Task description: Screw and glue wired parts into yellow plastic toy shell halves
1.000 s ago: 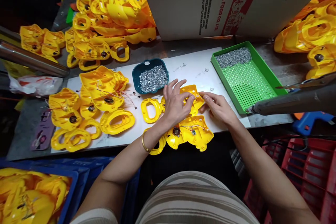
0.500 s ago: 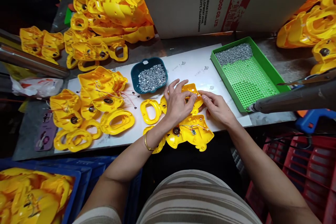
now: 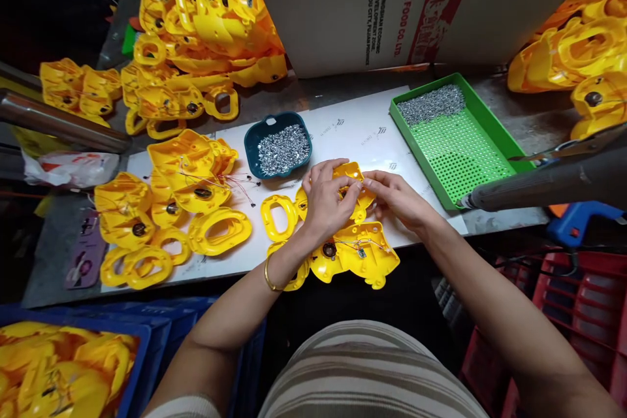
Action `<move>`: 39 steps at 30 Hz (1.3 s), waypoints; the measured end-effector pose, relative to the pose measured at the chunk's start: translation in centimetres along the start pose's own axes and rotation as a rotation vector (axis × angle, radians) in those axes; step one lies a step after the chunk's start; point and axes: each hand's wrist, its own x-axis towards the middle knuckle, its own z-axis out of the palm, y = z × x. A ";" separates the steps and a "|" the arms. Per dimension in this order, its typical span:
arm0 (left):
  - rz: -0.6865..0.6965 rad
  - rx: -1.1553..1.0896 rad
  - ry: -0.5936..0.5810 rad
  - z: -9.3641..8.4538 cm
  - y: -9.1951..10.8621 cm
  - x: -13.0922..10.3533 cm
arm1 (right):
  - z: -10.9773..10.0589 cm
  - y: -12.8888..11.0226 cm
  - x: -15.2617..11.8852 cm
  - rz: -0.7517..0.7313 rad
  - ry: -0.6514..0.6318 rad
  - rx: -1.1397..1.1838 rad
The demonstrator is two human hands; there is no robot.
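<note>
My left hand (image 3: pixel 329 199) is over the upper yellow plastic shell (image 3: pixel 349 172), thumb and index finger pinched at its right part; what they pinch is too small to make out. My right hand (image 3: pixel 396 197) meets it at the shell's right side, thumb and fingers closed on something hidden. Directly below, nearer my body, lies a second yellow shell (image 3: pixel 375 264) with wires, a small circuit board and a dark round part. A yellow ring-shaped handle (image 3: pixel 278 217) extends left of the upper shell. The teal bowl (image 3: pixel 278 145) of small metal pieces stands behind my left hand.
A green perforated tray (image 3: pixel 441 192) with metal pieces stands right. Yellow shells (image 3: pixel 183 163) with loose wires lie left, more are heaped behind. A cardboard box (image 3: pixel 333 26) stands at the back. A dark pole (image 3: pixel 548 186) crosses the right side; a blue tool (image 3: pixel 578 222) lies below it.
My left hand's raised fingers have come down towards the shell. Both hands have shifted slightly left and nearer my body, still close together. The view has tilted slightly.
</note>
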 end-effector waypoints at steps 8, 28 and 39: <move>0.278 0.049 0.153 -2.9 -0.1 0.5 | 1.1 -2.3 -0.5 -0.158 0.007 0.071; 0.667 -0.082 -0.155 -5.8 0.0 -4.8 | 2.8 -0.4 -10.5 -0.012 -0.168 -0.221; 0.173 0.093 -0.674 -7.4 -6.1 -5.7 | 0.8 1.3 -10.4 -0.044 0.086 -0.298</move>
